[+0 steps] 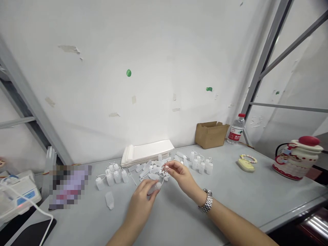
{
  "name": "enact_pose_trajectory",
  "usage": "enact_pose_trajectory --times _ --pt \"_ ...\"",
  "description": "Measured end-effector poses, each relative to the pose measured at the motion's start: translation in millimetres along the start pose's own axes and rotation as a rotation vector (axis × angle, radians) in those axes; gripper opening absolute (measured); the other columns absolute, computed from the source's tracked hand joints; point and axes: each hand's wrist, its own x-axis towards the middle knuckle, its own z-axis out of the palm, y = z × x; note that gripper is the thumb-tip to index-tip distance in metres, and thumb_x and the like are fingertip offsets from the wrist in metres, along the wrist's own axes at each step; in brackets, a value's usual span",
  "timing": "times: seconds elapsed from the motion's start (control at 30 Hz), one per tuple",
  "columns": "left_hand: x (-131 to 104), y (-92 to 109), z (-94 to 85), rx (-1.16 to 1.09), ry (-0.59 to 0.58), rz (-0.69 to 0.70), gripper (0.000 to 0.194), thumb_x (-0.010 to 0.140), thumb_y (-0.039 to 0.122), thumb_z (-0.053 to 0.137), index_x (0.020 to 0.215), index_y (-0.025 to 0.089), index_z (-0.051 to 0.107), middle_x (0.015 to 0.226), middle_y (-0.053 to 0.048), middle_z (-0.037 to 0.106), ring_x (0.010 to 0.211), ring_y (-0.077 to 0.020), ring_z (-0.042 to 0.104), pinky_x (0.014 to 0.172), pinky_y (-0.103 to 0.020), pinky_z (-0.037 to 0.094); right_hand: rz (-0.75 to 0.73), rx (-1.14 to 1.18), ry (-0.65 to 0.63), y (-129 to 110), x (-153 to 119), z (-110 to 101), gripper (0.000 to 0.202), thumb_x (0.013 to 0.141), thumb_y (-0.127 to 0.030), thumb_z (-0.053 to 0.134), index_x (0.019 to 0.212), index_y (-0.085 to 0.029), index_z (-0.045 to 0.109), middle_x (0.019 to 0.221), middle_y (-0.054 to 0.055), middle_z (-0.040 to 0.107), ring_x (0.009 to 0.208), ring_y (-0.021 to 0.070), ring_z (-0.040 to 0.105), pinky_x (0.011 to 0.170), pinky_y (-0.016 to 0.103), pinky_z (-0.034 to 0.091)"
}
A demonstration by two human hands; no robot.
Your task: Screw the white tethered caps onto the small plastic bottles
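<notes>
Steadying seems the step: the left hand [140, 199], at seven o'clock, clamps a squeeze bottle [154, 188] at six; the right hand [183, 176], at five, pinches its apparent tethered cap [166, 167]. The next move calls for fine control.

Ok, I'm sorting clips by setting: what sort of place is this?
Probably a small workshop's workbench: small plastic bottles stand in groups, loose translucent plastic parts lie heaped between them, and a cardboard box sits behind.
</notes>
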Motion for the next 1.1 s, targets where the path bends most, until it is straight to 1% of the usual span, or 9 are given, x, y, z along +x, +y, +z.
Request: enact_pose_trajectory --times 0.07,0.2,0.27,0.4,0.53,0.6,0.73,0.87,1.1 --pt "0.0 0.3 0.7 0.002 -0.001 -0.024 0.024 0.072 0.03 0.056 0.095 0.029 0.065 0.094 -0.004 0.063 0.088 -0.0218 0.057 0.069 -0.029 0.047 -0.003 -0.03 -0.027 1.3 -4.2 4.5 0.021 0.077 -0.04 0.058 0.085 -0.02 0.058 0.087 0.003 0.061 0.084 0.0164 0.055 0.077 0.031 0.043" --pt "-0.5 2.9 2.1 -0.006 0.024 -0.124 0.045 0.07 0.029 0.058 0.115 0.025 0.052 0.09 -0.004 0.063 0.086 -0.021 0.058 0.069 -0.03 0.047 -0.031 -0.105 -0.042 6.5 -7.6 10.2 0.02 0.077 -0.038 0.058 0.083 -0.02 0.056 0.085 0.002 0.059 0.081 0.015 0.054 0.076 0.03 0.043" --pt "-0.8 4.8 2.9 -0.046 0.031 -0.142 0.048 0.07 0.029 0.058 0.117 0.024 0.048 0.089 -0.003 0.062 0.088 -0.021 0.058 0.07 -0.03 0.047 -0.031 -0.153 -0.038 9.4 -7.1 11.3 0.02 0.077 -0.038 0.059 0.083 -0.019 0.055 0.085 0.002 0.058 0.083 0.0154 0.054 0.078 0.03 0.043" --pt "-1.0 8.6 3.1 -0.109 0.082 -0.153 0.048 0.071 0.03 0.056 0.118 0.025 0.046 0.091 -0.004 0.061 0.092 -0.0212 0.057 0.07 -0.029 0.046 0.004 -0.196 -0.04 15.1 -6.2 12.3 0.02 0.075 -0.037 0.06 0.08 -0.019 0.055 0.082 0.003 0.059 0.083 0.0165 0.055 0.078 0.031 0.043" --pt "0.7 10.8 0.7 -0.147 0.164 -0.192 0.048 0.069 0.032 0.059 0.116 0.024 0.048 0.089 -0.005 0.062 0.091 -0.0223 0.058 0.066 -0.029 0.046 0.063 -0.117 -0.088 18.1 -7.2 13.3 0.021 0.076 -0.038 0.058 0.085 -0.018 0.056 0.076 0.001 0.059 0.071 0.0148 0.057 0.07 0.03 0.045" --pt "1.6 10.8 -0.4 -0.161 0.18 -0.203 0.048 0.068 0.033 0.061 0.114 0.024 0.049 0.088 -0.004 0.062 0.089 -0.0224 0.059 0.065 -0.029 0.046 0.089 -0.081 -0.103 17.5 -7.1 14.0 0.024 0.076 -0.038 0.058 0.089 -0.019 0.058 0.072 0.0 0.059 0.065 0.0134 0.056 0.067 0.03 0.045" --pt "1.8 9.8 -0.8 -0.159 0.162 -0.21 0.049 0.069 0.035 0.06 0.114 0.024 0.049 0.087 -0.004 0.062 0.086 -0.0217 0.059 0.065 -0.029 0.046 0.143 -0.006 -0.064 13.5 -4.8 15.5 0.025 0.07 -0.04 0.063 0.081 -0.018 0.062 0.073 0.0 0.06 0.056 0.01 0.052 0.059 0.027 0.044" --pt "0.6 10.7 -0.1 -0.127 0.134 -0.199 0.047 0.07 0.035 0.059 0.114 0.025 0.049 0.086 -0.003 0.062 0.084 -0.0207 0.06 0.065 -0.029 0.046 0.162 0.048 -0.019 9.8 -3.0 15.8 0.026 0.066 -0.041 0.066 0.077 -0.017 0.063 0.078 0.002 0.063 0.057 0.0097 0.05 0.055 0.025 0.043" --pt "0.7 13.2 -0.5 -0.158 0.127 -0.206 0.045 0.067 0.033 0.061 0.11 0.024 0.051 0.085 -0.003 0.064 0.088 -0.022 0.06 0.064 -0.028 0.046 0.138 0.107 -0.08 8.4 -4.6 14.9 0.022 0.066 -0.036 0.068 0.079 -0.019 0.065 0.082 0.004 0.068 0.067 0.0137 0.057 0.055 0.025 0.043"
